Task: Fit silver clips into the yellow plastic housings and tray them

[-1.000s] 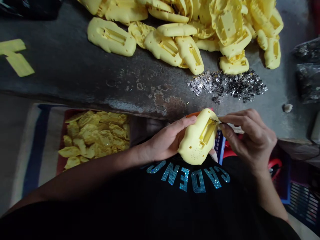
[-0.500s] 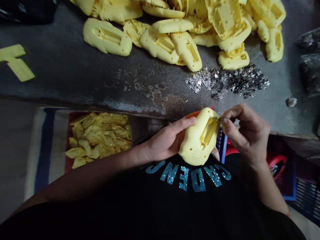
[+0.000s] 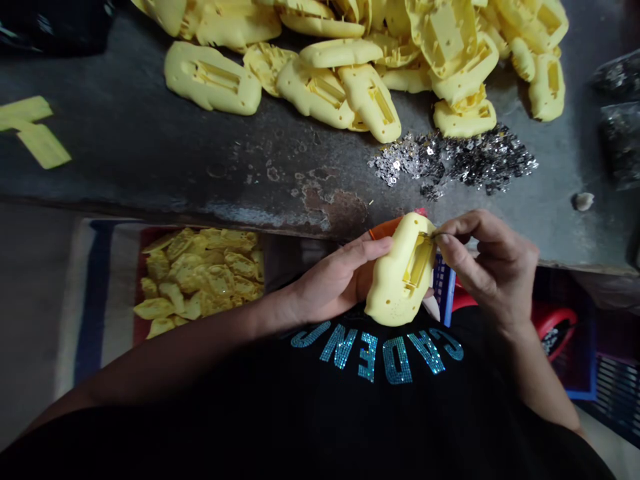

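A yellow plastic shell [image 3: 384,293] with a long battery recess, screw holes and a patch of tiny holes is held tilted in front of my chest. My left hand [image 3: 336,279] grips it from the left, thumb along its edge and the other fingers mostly hidden behind. At the recess's upper end, my right hand [image 3: 480,263] pinches a thin dark piece, too small to name, between thumb and forefinger. A small metal contact seems to sit at that end. On the bench beyond lies a heap of small shiny metal pieces [image 3: 457,162].
Many similar yellow shells [image 3: 213,77] are piled along the back of the dark bench [image 3: 200,167]. Yellow strips [image 3: 44,143] lie at left. A red-sided container [image 3: 200,273] of yellow parts stands below left; blue crates [image 3: 583,373] stand below right. Clear bags [image 3: 623,143] sit at right.
The shell has tilted slightly in my left hand, its lower end moving up and right. My right hand stays at the recess's upper end with the same pinch.
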Motion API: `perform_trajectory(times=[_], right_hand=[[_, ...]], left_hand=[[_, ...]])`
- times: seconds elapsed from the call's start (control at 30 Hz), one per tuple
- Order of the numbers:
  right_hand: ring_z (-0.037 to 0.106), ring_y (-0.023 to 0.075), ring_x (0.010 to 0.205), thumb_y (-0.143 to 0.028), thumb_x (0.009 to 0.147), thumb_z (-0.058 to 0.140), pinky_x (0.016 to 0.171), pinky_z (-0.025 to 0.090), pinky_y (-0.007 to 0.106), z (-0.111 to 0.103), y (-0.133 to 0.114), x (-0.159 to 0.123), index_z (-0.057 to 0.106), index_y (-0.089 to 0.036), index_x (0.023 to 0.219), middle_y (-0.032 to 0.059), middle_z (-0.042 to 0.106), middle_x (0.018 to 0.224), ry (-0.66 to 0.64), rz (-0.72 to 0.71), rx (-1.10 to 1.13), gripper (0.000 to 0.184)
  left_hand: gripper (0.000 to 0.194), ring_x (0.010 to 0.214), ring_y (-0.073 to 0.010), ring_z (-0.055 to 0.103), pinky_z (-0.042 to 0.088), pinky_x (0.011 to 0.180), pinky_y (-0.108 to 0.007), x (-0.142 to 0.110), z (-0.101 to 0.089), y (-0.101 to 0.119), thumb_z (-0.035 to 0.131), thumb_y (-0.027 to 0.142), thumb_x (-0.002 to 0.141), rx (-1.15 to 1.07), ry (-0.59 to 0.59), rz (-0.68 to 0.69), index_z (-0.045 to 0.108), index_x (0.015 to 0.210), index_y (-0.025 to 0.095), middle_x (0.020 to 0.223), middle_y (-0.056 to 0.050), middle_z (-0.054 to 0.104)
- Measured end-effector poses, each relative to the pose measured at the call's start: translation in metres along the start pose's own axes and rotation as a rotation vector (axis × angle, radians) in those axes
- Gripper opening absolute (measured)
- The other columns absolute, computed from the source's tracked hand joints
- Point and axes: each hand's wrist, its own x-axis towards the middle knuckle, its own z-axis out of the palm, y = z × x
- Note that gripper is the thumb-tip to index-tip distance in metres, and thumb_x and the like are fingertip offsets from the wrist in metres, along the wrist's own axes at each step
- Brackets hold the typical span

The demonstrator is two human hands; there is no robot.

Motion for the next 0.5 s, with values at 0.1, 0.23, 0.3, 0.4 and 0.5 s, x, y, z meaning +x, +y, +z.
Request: perform_trajectory(times=[0.1,0.23,0.3,0.4,0.5], right_hand=[[0.072,0.0196,0.081,-0.021,0.107,0.077,0.078,0.056,0.038,-0.002,-0.001,0.001,0.077,-0.027,0.103,-0.0002,0.080,0.091,0.021,-0.045,-0.033,0.008],[0.075,0.0199,0.084,-0.012,0.104,0.079,0.079,0.057,0.039,-0.006,-0.004,0.001,0.079,-0.028,0.110,0.0001,0.084,0.098,0.070,-0.190,-0.143,0.017],[0.075,0.0206,0.085,-0.009,0.101,0.080,0.079,0.056,0.039,-0.008,-0.004,0.000,0.081,-0.028,0.114,0.0015,0.084,0.101,0.069,-0.267,-0.222,0.023],[0.074,0.0227,0.087,-0.010,0.100,0.082,0.078,0.054,0.041,-0.008,0.001,-0.004,0.082,-0.032,0.123,0.0037,0.084,0.107,0.049,-0.349,-0.377,0.031],[0.075,0.0252,0.088,-0.017,0.103,0.081,0.080,0.049,0.044,-0.008,0.009,-0.009,0.081,-0.035,0.135,0.0047,0.086,0.112,0.080,-0.473,-0.542,0.037]], left_hand=[[0.083,0.128,-0.0315,0.081,0.064,0.111,-0.040,0.000,-0.003,0.000,0.086,0.051,0.099,-0.023,-0.001,-0.024,0.056,0.171,0.022,0.147,-0.014,0.082],[0.088,0.136,-0.0374,0.078,0.064,0.116,-0.051,-0.001,-0.005,0.002,0.082,0.053,0.101,-0.028,-0.036,-0.045,0.049,0.176,0.020,0.153,-0.018,0.079],[0.088,0.138,-0.0386,0.077,0.064,0.116,-0.053,0.000,-0.005,0.002,0.081,0.054,0.102,-0.024,-0.048,-0.036,0.049,0.176,0.019,0.156,-0.019,0.077],[0.084,0.138,-0.0375,0.077,0.066,0.113,-0.050,0.000,-0.002,0.002,0.079,0.052,0.104,-0.016,-0.041,0.001,0.050,0.176,0.021,0.156,-0.017,0.077],[0.083,0.134,-0.0339,0.079,0.066,0.111,-0.044,-0.001,0.000,0.001,0.080,0.049,0.104,-0.008,-0.029,0.043,0.050,0.177,0.024,0.155,-0.015,0.078]])
